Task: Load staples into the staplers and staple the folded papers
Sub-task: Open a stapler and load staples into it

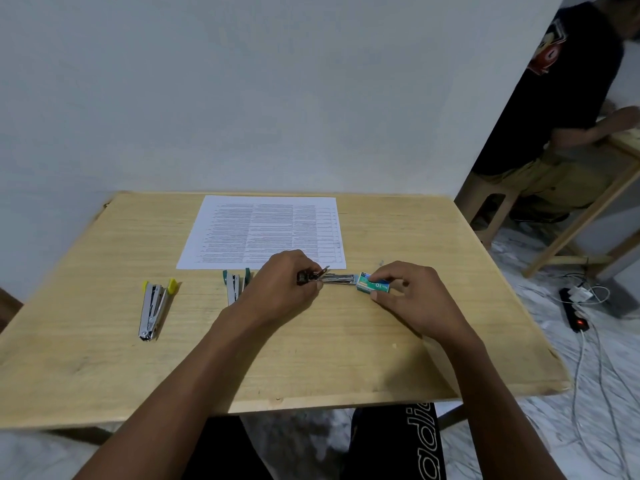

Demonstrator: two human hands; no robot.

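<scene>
My left hand was curled round the dark rear end of an opened stapler, gripping it just above the wooden table, a little nearer to me than the printed sheet of paper. The stapler's silver channel ran out to the right from my fingers, and a thin metal arm stood up at a slant above it. My right hand pinched a small teal box of staples between thumb and fingertips, holding it low over the table with its left end right against the tip of the silver channel; I could not tell whether the two actually touched, nor whether the box was open. Just to the left of my left wrist lay a second stapler with green ends, spread open and partly hidden behind my hand. Well off to the left lay a third stapler with yellow ends, also spread open in a narrow V, its hinge toward me. The sheet lay flat along the far edge of the table, covered in fine lines of print. Off to the right, another person in a dark shirt sat at a second wooden table, and a black power strip with a red light lay among cables on the floor.
</scene>
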